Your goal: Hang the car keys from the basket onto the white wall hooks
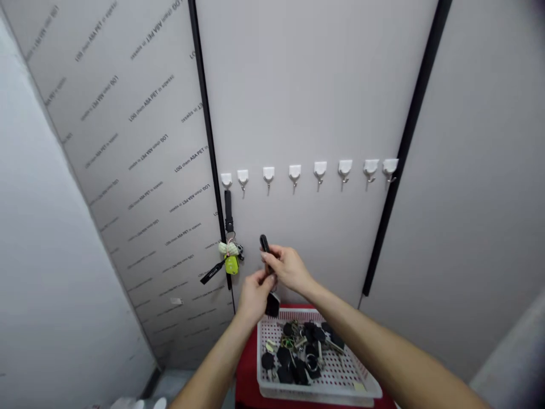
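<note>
Both my hands are closed on one key with a black strap, held in front of the panel above the basket. My right hand (289, 267) pinches the black strap (264, 243), whose looped end points up. Just below, my left hand (255, 295) grips the lower part, and a dark key fob (273, 305) hangs beneath its fingers. To the left, a key set (231, 264) with a yellow-green fob, a pale bow and a black tag hangs by a dark strap from the leftmost white hook (226, 180).
More white hooks (320, 168) run in a row across the grey panel. Below my hands, a white perforated basket (319, 392) holds many keys and black fobs (293, 363) on a red surface (247, 375). Black vertical strips (409, 136) edge the panel.
</note>
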Available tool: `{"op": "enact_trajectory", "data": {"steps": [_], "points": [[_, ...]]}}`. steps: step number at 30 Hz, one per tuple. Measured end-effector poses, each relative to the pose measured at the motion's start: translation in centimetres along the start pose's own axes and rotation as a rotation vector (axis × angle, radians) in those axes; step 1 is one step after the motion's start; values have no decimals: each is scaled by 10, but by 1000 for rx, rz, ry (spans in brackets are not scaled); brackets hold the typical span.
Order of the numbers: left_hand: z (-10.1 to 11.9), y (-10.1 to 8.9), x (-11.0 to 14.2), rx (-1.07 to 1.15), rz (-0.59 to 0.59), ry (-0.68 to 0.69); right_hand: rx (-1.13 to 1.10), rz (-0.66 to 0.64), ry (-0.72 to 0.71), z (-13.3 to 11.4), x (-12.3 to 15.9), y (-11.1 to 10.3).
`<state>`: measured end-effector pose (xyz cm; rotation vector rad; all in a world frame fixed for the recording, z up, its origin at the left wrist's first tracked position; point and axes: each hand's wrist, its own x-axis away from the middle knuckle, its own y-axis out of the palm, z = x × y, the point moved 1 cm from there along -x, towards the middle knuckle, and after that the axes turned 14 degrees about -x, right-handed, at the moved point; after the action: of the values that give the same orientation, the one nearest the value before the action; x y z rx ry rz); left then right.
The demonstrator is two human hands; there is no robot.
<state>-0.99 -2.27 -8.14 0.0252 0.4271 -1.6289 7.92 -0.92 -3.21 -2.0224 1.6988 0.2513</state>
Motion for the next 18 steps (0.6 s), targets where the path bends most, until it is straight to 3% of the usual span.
{"op": "enact_trajectory", "data": {"steps": [4, 9, 13, 18], "points": [[30, -24, -22, 78, 132, 59, -6, -10, -119, -31, -39, 5], [59, -43, -53, 124, 264, 49, -15, 35, -150, -54, -87, 9], [61, -47, -72, 131, 320, 60, -8, 39, -103, -57, -107, 11], [53, -47, -82, 69, 351, 63, 16, 29, -18, -56, -110, 13]]}}
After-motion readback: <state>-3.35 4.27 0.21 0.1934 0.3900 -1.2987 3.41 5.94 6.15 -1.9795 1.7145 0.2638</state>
